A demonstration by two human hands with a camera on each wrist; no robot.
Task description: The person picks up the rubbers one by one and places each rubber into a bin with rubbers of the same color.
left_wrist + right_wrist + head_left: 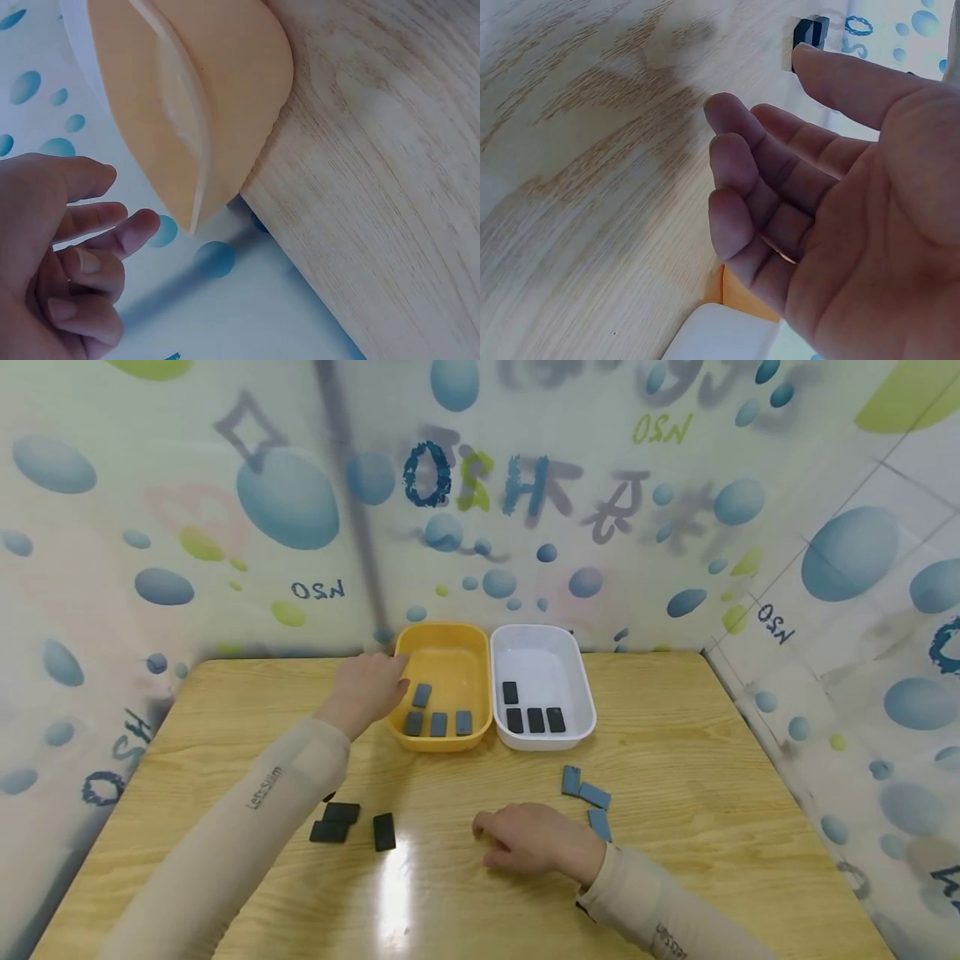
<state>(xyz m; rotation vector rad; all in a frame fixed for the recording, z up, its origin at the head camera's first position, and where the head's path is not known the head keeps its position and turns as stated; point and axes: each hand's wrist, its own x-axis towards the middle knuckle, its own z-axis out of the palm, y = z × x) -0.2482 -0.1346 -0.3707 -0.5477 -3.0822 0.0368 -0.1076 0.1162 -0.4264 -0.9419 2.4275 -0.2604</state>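
Observation:
My left hand [367,689] is over the left rim of a yellow tub [444,652]. In the left wrist view its fingers [97,271] are loosely bent beside the tub wall, with nothing between them. Several small blue-grey tiles [438,724] lie inside that tub. My right hand [534,841] hovers low over the front middle of the table, fingers [731,161] relaxed and holding nothing. To its right lie three blue tiles [595,795], the nearest by the wrist. Three black tiles [384,832] lie on the table to the left, two of them overlapping beside my left forearm.
A white tub [536,652] stands against the yellow one on its right, with several black tiles [536,720] inside. Both tubs are at the back edge of the wooden table [675,727]. A patterned curtain [517,568] hangs right behind them.

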